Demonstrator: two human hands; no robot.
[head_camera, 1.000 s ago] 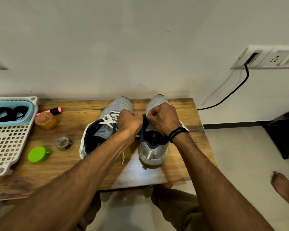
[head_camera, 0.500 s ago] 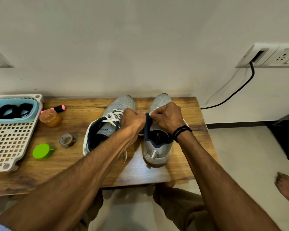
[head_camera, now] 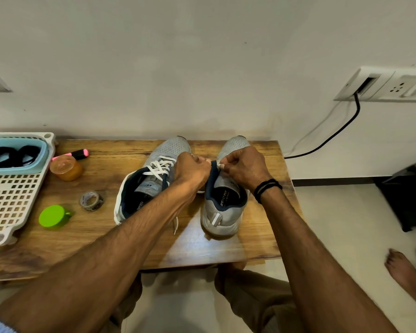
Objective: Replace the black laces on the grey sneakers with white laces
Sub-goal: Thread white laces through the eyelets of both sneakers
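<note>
Two grey sneakers stand on the wooden table (head_camera: 106, 241), toes to the wall. The left sneaker (head_camera: 151, 183) carries a white lace (head_camera: 160, 165) crossed over its tongue, one end hanging down by its heel. Over the tongue of the right sneaker (head_camera: 222, 207), my left hand (head_camera: 192, 170) and my right hand (head_camera: 245, 168) meet, both closed on a white lace (head_camera: 218, 163) of which only a short piece shows between the fingers. The right sneaker's eyelets are hidden by my hands. Black laces (head_camera: 7, 155) lie coiled in a blue tub (head_camera: 37, 162) at far left.
A white perforated tray (head_camera: 12, 203) holds the tub. An orange jar (head_camera: 66, 167), pink highlighter (head_camera: 78, 153), tape roll (head_camera: 91, 200) and green cap (head_camera: 53, 216) lie left of the sneakers. A black cable (head_camera: 332, 138) runs down from a wall socket. Another person's bare foot (head_camera: 406, 272) rests on the floor at right.
My hands have drawn slightly apart over the right sneaker, and a short piece of white lace now shows between them. The sneakers have not moved.
</note>
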